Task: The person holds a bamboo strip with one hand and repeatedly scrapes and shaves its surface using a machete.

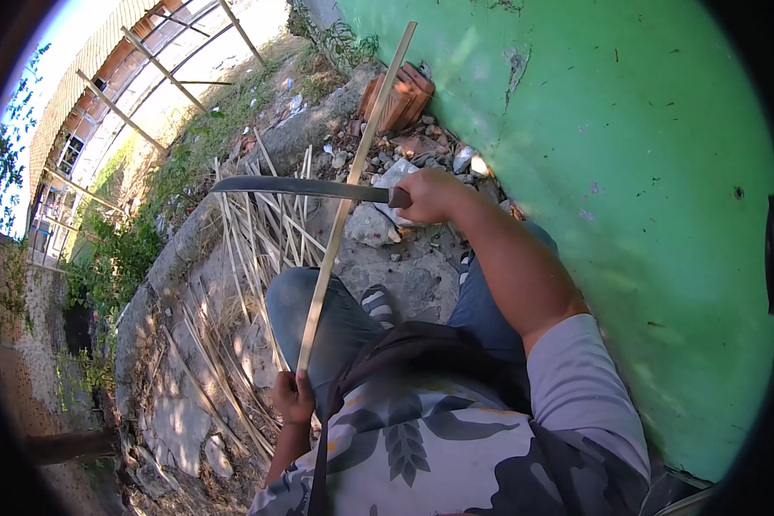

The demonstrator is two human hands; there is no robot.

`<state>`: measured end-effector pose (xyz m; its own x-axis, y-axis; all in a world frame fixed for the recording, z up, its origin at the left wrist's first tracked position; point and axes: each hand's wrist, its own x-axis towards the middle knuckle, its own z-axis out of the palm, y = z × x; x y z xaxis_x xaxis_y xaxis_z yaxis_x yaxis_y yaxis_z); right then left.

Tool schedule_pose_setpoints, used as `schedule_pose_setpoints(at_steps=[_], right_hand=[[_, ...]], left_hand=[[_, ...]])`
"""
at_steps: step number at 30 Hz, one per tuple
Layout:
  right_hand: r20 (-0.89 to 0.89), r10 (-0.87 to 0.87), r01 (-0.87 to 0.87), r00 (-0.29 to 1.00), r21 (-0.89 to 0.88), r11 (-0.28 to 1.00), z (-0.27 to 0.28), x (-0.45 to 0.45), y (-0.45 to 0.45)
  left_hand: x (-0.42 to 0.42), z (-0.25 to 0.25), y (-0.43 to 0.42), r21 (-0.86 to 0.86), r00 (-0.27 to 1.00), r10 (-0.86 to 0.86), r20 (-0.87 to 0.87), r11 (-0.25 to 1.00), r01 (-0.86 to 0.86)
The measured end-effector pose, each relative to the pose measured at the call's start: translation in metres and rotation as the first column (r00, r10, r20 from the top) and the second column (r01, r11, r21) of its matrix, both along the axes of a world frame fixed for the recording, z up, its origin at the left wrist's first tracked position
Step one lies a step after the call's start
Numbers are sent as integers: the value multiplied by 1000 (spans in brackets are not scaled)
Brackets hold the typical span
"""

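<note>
My right hand is closed round the handle of a machete, whose long dark blade points left. The blade crosses a long pale bamboo strip about halfway along it and appears to touch it. Down by my left knee, my left hand grips the strip's lower end, thumb laid along it. From there the strip slants up and away, its far end in front of the green wall. Many similar cut strips lie in a loose pile on the ground beyond my left knee.
A green wall rises close on my right. Stacked clay tiles, stones and rubble lie at its foot. More thin strips are scattered on the stony ground to the left, with plants and a pole fence beyond.
</note>
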<state>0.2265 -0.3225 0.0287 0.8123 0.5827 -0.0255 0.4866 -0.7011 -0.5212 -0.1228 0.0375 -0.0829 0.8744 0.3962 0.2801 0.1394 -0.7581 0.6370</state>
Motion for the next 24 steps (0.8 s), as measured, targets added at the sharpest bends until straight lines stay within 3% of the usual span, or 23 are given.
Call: schedule_pose_setpoints(at_steps=[7,10,13,16,19,24], right_hand=[[-59,63,-56,996,105,993,1,-6,10],[-99,102,-100,990,32,995,9,-14,18],[2,144,-143,990,-111,983,20,-20,22],[-35,48,-50,998,-73,996,14,-12,16],[-50,-205,205,977,-11,979,6,2,10],[-46,-133,134,990,8,991,-3,4,5]], left_hand=[[-2,-8,4,-38,1000,-12,13,999,12],[-2,-13,6,-64,1000,2,-17,998,-3],[-2,-11,7,-54,1000,-7,-16,999,7],[-4,-8,5,-57,1000,-11,13,998,12],[0,-3,2,16,999,-19,31,1000,18],[-1,2,2,35,999,-20,25,999,19]])
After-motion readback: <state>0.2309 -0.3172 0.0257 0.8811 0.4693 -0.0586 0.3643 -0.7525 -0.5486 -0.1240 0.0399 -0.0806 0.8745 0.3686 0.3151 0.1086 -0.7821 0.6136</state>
